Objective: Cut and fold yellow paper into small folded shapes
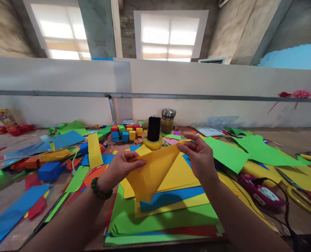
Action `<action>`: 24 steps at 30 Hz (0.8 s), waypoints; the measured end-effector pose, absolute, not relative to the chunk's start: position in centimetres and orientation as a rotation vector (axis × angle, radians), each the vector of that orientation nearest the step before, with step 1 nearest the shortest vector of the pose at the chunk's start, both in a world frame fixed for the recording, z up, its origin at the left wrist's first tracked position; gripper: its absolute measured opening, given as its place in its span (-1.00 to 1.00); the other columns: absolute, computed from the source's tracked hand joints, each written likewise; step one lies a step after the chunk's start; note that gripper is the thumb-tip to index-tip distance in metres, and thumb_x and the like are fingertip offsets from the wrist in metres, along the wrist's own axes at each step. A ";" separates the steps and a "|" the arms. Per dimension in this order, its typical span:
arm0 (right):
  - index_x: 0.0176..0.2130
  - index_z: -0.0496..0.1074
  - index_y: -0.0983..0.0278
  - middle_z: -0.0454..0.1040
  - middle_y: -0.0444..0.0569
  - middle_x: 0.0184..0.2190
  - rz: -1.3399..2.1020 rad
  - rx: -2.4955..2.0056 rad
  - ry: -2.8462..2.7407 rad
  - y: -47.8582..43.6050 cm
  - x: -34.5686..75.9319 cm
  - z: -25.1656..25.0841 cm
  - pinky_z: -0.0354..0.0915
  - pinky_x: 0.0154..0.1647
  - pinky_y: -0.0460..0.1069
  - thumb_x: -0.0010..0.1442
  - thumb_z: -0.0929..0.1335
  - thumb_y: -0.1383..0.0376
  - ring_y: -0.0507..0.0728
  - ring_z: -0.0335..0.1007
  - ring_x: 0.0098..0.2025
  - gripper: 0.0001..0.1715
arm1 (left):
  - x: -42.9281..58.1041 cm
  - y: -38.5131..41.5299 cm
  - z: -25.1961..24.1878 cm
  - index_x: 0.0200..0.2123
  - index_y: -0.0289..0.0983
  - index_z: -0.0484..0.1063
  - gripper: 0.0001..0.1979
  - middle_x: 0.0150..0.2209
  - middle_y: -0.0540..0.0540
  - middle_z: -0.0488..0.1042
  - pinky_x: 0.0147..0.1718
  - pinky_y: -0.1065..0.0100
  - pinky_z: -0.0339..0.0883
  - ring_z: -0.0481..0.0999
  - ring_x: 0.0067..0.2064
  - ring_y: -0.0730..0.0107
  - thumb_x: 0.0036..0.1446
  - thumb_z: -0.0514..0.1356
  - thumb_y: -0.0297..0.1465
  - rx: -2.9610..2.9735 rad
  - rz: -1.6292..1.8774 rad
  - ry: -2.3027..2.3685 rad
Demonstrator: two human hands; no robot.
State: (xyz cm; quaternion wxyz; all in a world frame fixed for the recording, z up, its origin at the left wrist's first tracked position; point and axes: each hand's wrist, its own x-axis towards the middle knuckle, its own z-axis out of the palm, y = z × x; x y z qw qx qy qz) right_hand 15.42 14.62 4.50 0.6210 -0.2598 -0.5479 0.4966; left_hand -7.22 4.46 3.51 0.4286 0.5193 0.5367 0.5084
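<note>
Between my hands hangs a sheet of yellow paper, slanted and partly curled, above a stack of coloured sheets. My left hand, with a dark bead bracelet at the wrist, pinches its upper left edge between thumb and fingers. At the upper right corner, my right hand is closed on the same sheet, higher than the left. Below lie more yellow sheets, a blue sheet and a pile of green sheets.
Behind the stack, a phone stands on a yellow round base beside a lidded jar. Small coloured cubes sit left of it. Green sheets, a purple power strip with cable, and yellow-handled scissors lie right.
</note>
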 end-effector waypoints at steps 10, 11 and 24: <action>-0.21 0.48 0.20 0.54 -0.21 -0.53 1.130 -0.607 -1.216 14.4 15.5 4.7 0.42 -0.30 -0.03 -0.24 0.60 0.26 0.02 0.49 -0.43 -0.46 | -6.8 4.0 3.4 -0.50 -0.32 0.51 -0.68 -0.48 -0.05 0.51 -0.52 0.50 0.31 0.45 -0.45 0.44 -0.11 0.37 -0.15 1.433 1.321 1.434; -0.21 0.48 0.20 0.55 -0.21 -0.52 1.130 -0.606 -1.216 14.4 15.5 4.7 0.42 -0.28 -0.02 -0.23 0.60 0.26 0.03 0.49 -0.42 -0.47 | -6.8 4.0 3.3 -0.50 -0.32 0.52 -0.69 -0.48 -0.05 0.51 -0.53 0.50 0.31 0.45 -0.44 0.43 -0.09 0.36 -0.16 1.473 1.337 1.458; -0.20 0.47 0.17 0.57 -0.20 -0.48 1.126 -0.567 -1.195 13.8 15.6 5.0 0.42 -0.22 0.00 -0.14 0.56 0.25 0.04 0.51 -0.38 -0.55 | -6.7 3.6 3.8 -0.51 -0.30 0.56 -0.70 -0.49 -0.06 0.51 -0.55 0.50 0.31 0.45 -0.44 0.41 -0.08 0.35 -0.16 1.509 1.363 1.491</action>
